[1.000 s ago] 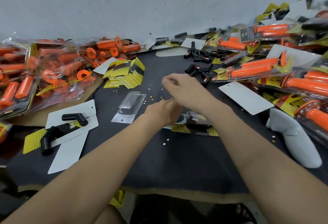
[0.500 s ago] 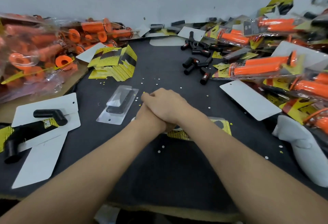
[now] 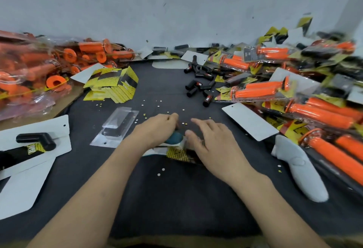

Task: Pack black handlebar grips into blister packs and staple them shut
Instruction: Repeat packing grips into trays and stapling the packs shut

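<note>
The left hand [image 3: 157, 131] is gripping the teal plastic stapler [image 3: 174, 137] on the yellow-carded clear blister pack [image 3: 176, 153] while the right hand [image 3: 212, 141] is lying spread-fingered, gripping nothing, so the pack is liable to shift and take a misplaced staple.

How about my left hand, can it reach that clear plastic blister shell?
Probably yes: the clear plastic blister shell lies beside the left hand, nothing between them, though that hand holds a teal stapler.
</note>
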